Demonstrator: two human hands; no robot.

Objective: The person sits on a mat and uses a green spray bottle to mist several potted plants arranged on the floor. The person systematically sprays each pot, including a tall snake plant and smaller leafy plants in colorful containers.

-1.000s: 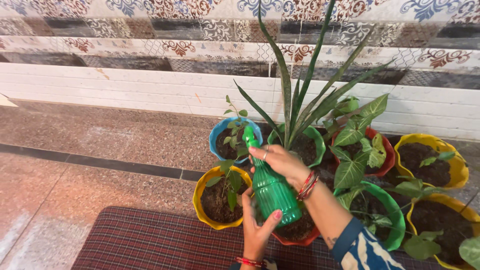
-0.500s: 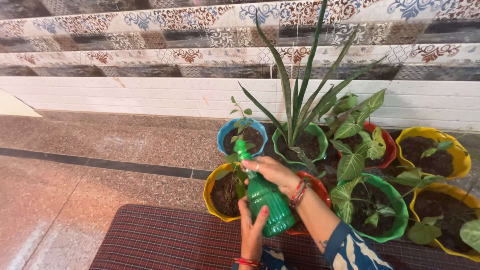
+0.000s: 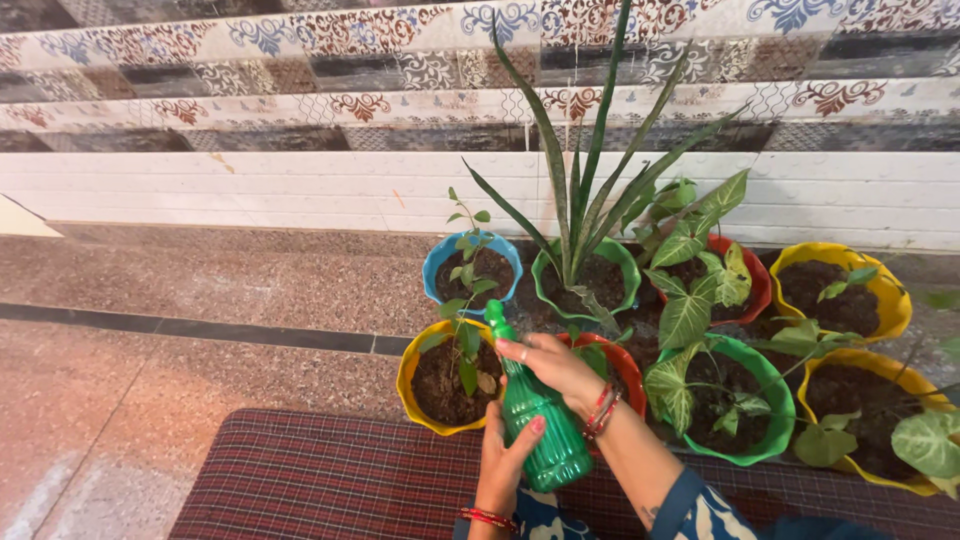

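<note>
Lowered slightly, the green spray bottle (image 3: 540,415) slants, nozzle toward yellow pot (image 3: 420,385).

Pretty even, soft daylight here, no obvious single source; shadows are faint, just dark patches between the pots; no glare on the speckled stone floor (image 3: 200,290); wide lens bends the patterned tile wall (image 3: 250,60) near the edges; everything's slightly soft, corners most.

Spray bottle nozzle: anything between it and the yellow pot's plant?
Nothing visible. The spray bottle, held by the left hand and right hand, has its nozzle right beside the leaves of the plant in the yellow pot.
</note>
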